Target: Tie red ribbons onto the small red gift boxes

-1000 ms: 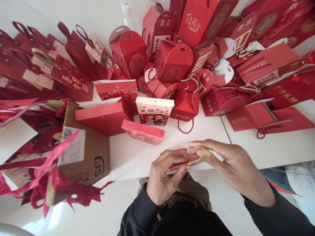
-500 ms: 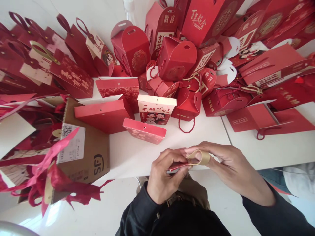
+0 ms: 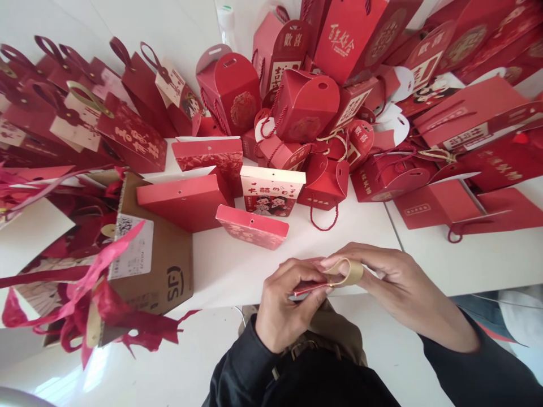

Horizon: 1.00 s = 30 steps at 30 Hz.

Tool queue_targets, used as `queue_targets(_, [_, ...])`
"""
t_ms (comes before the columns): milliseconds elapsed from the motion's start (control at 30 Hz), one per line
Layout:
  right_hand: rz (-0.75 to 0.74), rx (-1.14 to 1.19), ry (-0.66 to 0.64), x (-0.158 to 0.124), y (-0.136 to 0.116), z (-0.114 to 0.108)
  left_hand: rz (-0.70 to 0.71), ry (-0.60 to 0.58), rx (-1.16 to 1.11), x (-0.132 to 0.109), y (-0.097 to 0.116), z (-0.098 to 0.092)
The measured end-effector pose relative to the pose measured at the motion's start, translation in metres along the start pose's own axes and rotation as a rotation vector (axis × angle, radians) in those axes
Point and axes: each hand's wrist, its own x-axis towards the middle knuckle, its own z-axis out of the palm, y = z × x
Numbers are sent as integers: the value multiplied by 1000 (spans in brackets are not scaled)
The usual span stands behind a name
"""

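At the table's front edge, my left hand (image 3: 285, 308) is closed on a small red gift box (image 3: 309, 289), thumb below and fingers above. Most of the box is hidden by the fingers. A gold strap (image 3: 355, 273) curves in a loop at the box's right end. My right hand (image 3: 392, 285) pinches this strap, its thumb inside the loop and its fingers reaching over to the box. Just beyond my hands, a flat red box (image 3: 253, 227) and a cream box with a printed couple (image 3: 274, 195) stand on the white table (image 3: 224, 277).
On the left, a cardboard carton (image 3: 169, 254) overflows with red ribbons (image 3: 139, 325) and card pieces. Behind it stand several dark red boxes with strap handles (image 3: 133, 133). Red gift boxes with rope handles (image 3: 307, 104) crowd the back and right. A table seam (image 3: 392, 226) runs right of centre.
The camera view has shifted a little, so the boxes and carton appear slightly farther right and lower. Both hands keep nearly the same hold on the box and strap.
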Motion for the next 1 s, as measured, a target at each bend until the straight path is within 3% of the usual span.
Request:
queue_targets(467, [141, 58, -29, 0, 1, -2, -24, -34, -35, 2, 2, 0])
queue_targets(733, [38, -13, -30, 1, 5, -3, -7, -43, -54, 2, 0, 0])
queue_targets(1000, [100, 93, -88, 0, 5, -5, -43, -42, -74, 1, 1, 0])
